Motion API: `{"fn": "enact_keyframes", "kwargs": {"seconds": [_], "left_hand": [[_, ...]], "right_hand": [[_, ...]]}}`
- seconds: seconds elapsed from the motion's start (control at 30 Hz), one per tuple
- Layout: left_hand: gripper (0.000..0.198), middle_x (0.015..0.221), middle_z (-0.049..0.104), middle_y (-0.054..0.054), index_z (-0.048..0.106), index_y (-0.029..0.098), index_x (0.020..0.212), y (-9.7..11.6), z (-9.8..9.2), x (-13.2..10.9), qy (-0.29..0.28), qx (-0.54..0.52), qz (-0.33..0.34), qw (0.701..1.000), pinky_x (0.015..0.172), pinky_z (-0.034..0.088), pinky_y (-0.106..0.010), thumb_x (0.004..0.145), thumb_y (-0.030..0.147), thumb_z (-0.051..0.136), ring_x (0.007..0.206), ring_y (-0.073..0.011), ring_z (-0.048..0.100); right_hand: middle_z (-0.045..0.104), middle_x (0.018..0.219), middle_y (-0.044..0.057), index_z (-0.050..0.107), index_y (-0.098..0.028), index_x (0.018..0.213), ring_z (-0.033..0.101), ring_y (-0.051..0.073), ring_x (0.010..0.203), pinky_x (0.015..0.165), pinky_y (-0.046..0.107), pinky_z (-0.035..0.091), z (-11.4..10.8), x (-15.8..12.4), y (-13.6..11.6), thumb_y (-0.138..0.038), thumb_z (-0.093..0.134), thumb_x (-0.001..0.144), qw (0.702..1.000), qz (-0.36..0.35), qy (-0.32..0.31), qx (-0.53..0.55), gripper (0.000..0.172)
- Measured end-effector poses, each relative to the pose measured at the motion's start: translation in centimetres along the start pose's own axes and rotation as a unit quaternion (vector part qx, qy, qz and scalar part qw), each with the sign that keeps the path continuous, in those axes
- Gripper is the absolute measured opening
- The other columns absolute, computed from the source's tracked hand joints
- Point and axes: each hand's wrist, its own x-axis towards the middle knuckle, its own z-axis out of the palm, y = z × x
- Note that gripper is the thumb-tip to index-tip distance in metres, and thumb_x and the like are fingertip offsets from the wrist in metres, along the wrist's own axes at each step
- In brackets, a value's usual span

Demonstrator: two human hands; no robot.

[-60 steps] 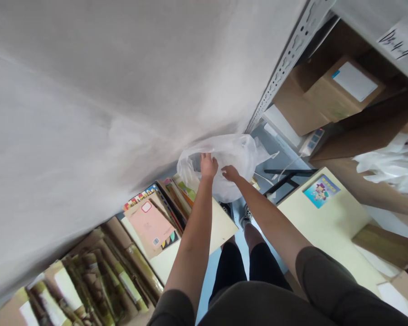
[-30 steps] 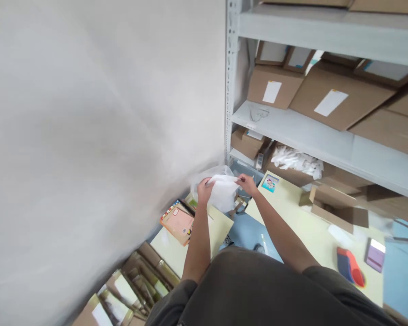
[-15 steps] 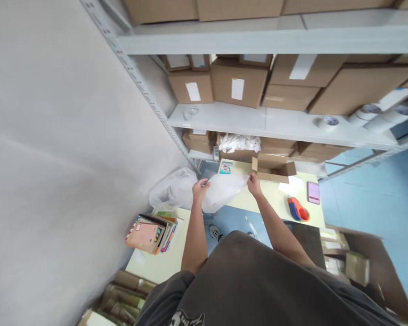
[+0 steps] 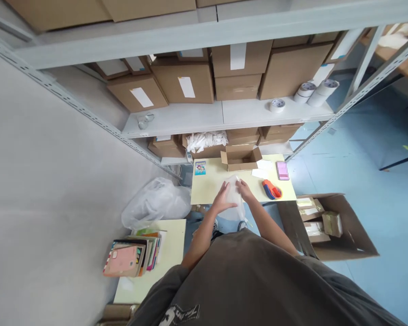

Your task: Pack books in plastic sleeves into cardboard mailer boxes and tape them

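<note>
A translucent white plastic sheet (image 4: pixel 233 197), perhaps a bag, hangs between my two hands over the near edge of the pale yellow table. At its left side is my left hand (image 4: pixel 221 200), thumb and fingers around the plastic. My right hand (image 4: pixel 244 190) pinches the upper right edge. Just beyond the hands an open cardboard box (image 4: pixel 242 159) sits on the table with its flaps up. A small blue printed card (image 4: pixel 200 168) lies to the left, and an orange and blue tape dispenser (image 4: pixel 271 189) is to the right of my right hand.
A pink-screened phone (image 4: pixel 282 170) and white papers (image 4: pixel 262 168) lie on the table's right. Shelving (image 4: pixel 190 116) with boxes and tape rolls (image 4: pixel 278 106) stands ahead. A large carton (image 4: pixel 355 231) holds packets at right; clear plastic (image 4: pixel 156 201) and stacked books (image 4: pixel 153 251) are left.
My hands have come closer together, and the plastic, stretched wide between them before, now hangs bunched and narrower. The camera view has shifted to the right.
</note>
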Motion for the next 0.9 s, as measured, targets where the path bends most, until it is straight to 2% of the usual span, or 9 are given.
{"fn": "enact_keyframes", "kwargs": {"seconds": [0.1, 0.2, 0.27, 0.33, 0.47, 0.57, 0.67, 0.77, 0.9], "left_hand": [[0.117, 0.176, 0.032, -0.016, 0.035, 0.030, 0.170, -0.1, 1.1, 0.5, -0.011, -0.043, -0.025, 0.999, 0.113, 0.053, -0.044, 0.069, 0.035, 0.095, 0.147, -0.0331, 0.053], [0.085, 0.151, 0.064, -0.015, 0.056, 0.025, 0.157, -1.6, -0.5, 1.3, 0.019, -0.076, -0.079, 0.994, 0.099, 0.060, -0.038, 0.077, 0.024, 0.084, 0.107, -0.0236, 0.076], [0.055, 0.124, 0.079, -0.011, 0.075, 0.020, 0.132, -3.0, -3.0, 2.0, 0.033, -0.051, -0.103, 0.993, 0.098, 0.060, -0.038, 0.078, 0.020, 0.080, 0.098, -0.0232, 0.077], [0.031, 0.108, 0.082, -0.008, 0.083, 0.021, 0.109, -4.8, -6.2, 2.8, 0.034, 0.007, -0.116, 0.993, 0.099, 0.059, -0.039, 0.078, 0.019, 0.077, 0.100, -0.0258, 0.077], [0.024, 0.103, 0.083, -0.008, 0.084, 0.023, 0.095, -8.3, -12.3, 5.2, -0.032, 0.136, -0.141, 0.980, 0.093, 0.058, -0.034, 0.076, 0.017, 0.071, 0.098, -0.0255, 0.077], [0.021, 0.088, 0.081, -0.005, 0.083, 0.025, 0.090, -10.4, -14.8, 7.7, -0.105, 0.209, -0.158, 0.959, 0.078, 0.058, -0.030, 0.070, 0.023, 0.076, 0.081, -0.0235, 0.075], [0.018, 0.084, 0.079, -0.006, 0.081, 0.025, 0.085, -11.9, -15.4, 10.7, -0.113, 0.227, -0.172, 0.952, 0.081, 0.057, -0.031, 0.067, 0.025, 0.080, 0.084, -0.0250, 0.075], [0.031, 0.108, 0.080, -0.012, 0.082, 0.023, 0.102, -12.9, -14.4, 12.5, -0.097, 0.239, -0.187, 0.948, 0.100, 0.054, -0.039, 0.071, 0.020, 0.079, 0.110, -0.0314, 0.072], [0.056, 0.147, 0.063, -0.021, 0.067, 0.018, 0.143, -13.6, -11.6, 11.5, 0.049, 0.288, -0.151, 0.944, 0.124, 0.034, -0.054, 0.087, 0.016, 0.066, 0.148, -0.0390, 0.046]], "right_hand": [[0.072, 0.081, 0.002, 0.062, -0.024, 0.093, 0.066, 0.019, 0.068, 0.062, 0.029, 0.054, 0.3, -0.7, -0.5, -0.060, 0.085, 0.068, 0.999, 0.016, -0.045, 0.012, 0.050], [0.076, 0.089, 0.003, 0.067, -0.023, 0.097, 0.070, 0.022, 0.076, 0.069, 0.032, 0.057, -0.7, -0.8, -1.2, -0.047, 0.093, 0.060, 0.997, 0.008, -0.060, -0.038, 0.052], [0.076, 0.086, 0.001, 0.069, -0.023, 0.097, 0.070, 0.020, 0.073, 0.067, 0.032, 0.056, -1.8, -0.2, -1.8, -0.039, 0.094, 0.055, 0.991, 0.000, -0.067, -0.115, 0.052], [0.074, 0.076, -0.001, 0.070, -0.022, 0.092, 0.065, 0.018, 0.062, 0.061, 0.029, 0.053, -3.0, 1.1, -2.6, -0.031, 0.093, 0.053, 0.972, 0.013, -0.086, -0.217, 0.046], [0.068, 0.060, -0.004, 0.070, -0.023, 0.070, 0.055, 0.012, 0.051, 0.051, 0.024, 0.042, -5.1, 4.8, -3.7, -0.022, 0.091, 0.052, 0.904, 0.019, -0.094, -0.417, 0.028], [0.063, 0.054, -0.006, 0.067, -0.023, 0.062, 0.054, 0.012, 0.048, 0.050, 0.023, 0.041, -7.0, 7.0, -3.7, -0.024, 0.092, 0.054, 0.872, 0.018, -0.062, -0.486, 0.026], [0.059, 0.048, -0.005, 0.066, -0.022, 0.063, 0.057, 0.014, 0.047, 0.054, 0.026, 0.045, -9.3, 8.1, -3.0, -0.023, 0.092, 0.058, 0.836, 0.069, -0.039, -0.544, 0.026], [0.064, 0.054, -0.002, 0.070, -0.021, 0.072, 0.060, 0.016, 0.052, 0.059, 0.028, 0.047, -11.1, 8.9, -1.9, -0.020, 0.088, 0.065, 0.808, 0.097, -0.002, -0.582, 0.019], [0.073, 0.073, 0.004, 0.075, -0.020, 0.082, 0.066, 0.021, 0.069, 0.068, 0.030, 0.050, -11.7, 11.0, 0.1, -0.017, 0.082, 0.071, 0.781, 0.101, 0.010, -0.616, 0.014]]}}
